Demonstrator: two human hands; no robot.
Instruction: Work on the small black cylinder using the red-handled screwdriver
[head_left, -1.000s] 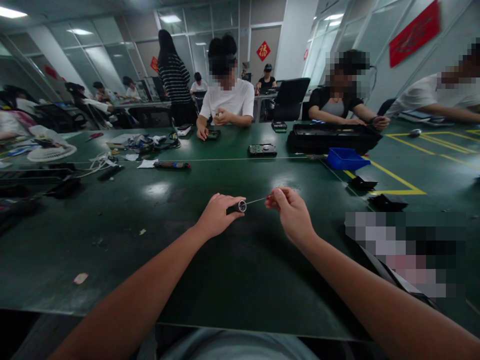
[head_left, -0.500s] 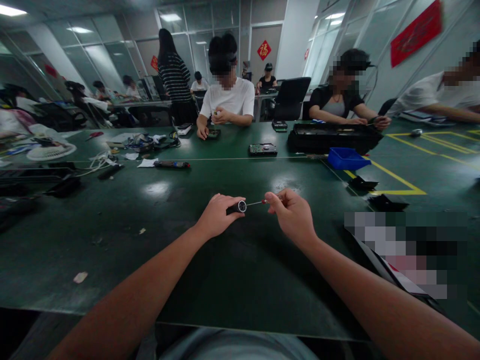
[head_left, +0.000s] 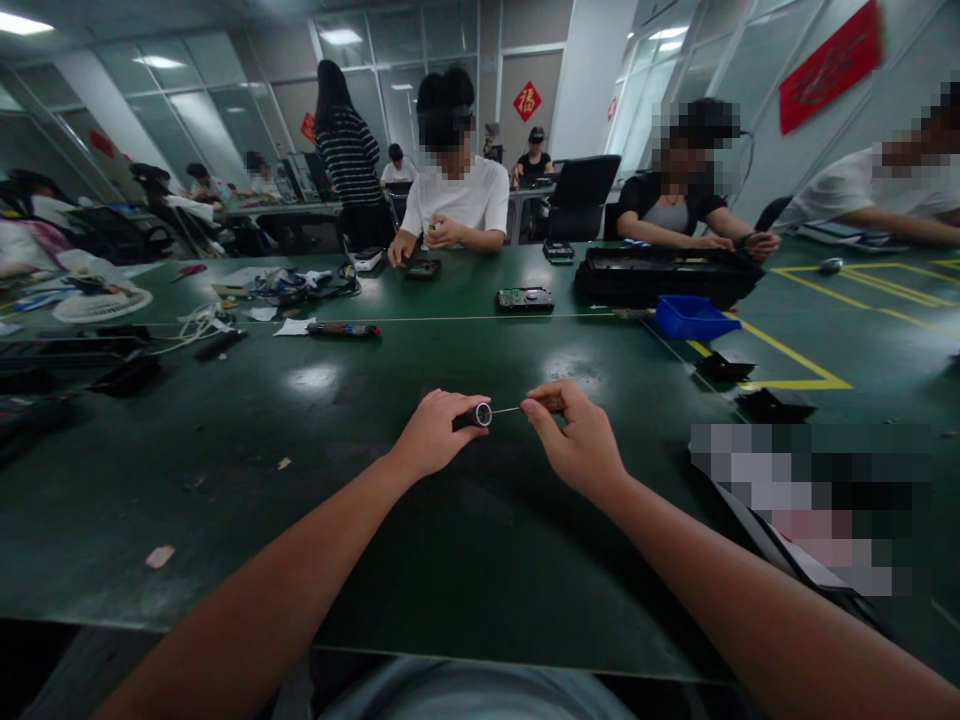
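My left hand (head_left: 433,432) is closed around a black cylinder (head_left: 474,415) with a silver-rimmed round end, which faces right toward my other hand. My right hand (head_left: 576,432) pinches a thin screwdriver (head_left: 507,410); its metal shaft points left, and a bit of red shows by the fingertips. The shaft's tip meets the round end of the cylinder; whether it sits inside a screw is too small to tell. Fingers and palm cover most of the screwdriver's handle. Both hands are held just above the green table (head_left: 480,570).
Across the table lie a hard drive (head_left: 525,298), a long black casing (head_left: 667,277) and a blue bin (head_left: 694,317). A dark cylindrical tool (head_left: 345,329) and tangled cables (head_left: 281,283) are at the left. Black parts (head_left: 776,404) lie to the right. Co-workers sit opposite.
My right hand has shifted slightly left and its fingers have rolled around the screwdriver. My left hand and the cylinder stay almost still. The co-worker opposite has moved a hand off the part on the table.
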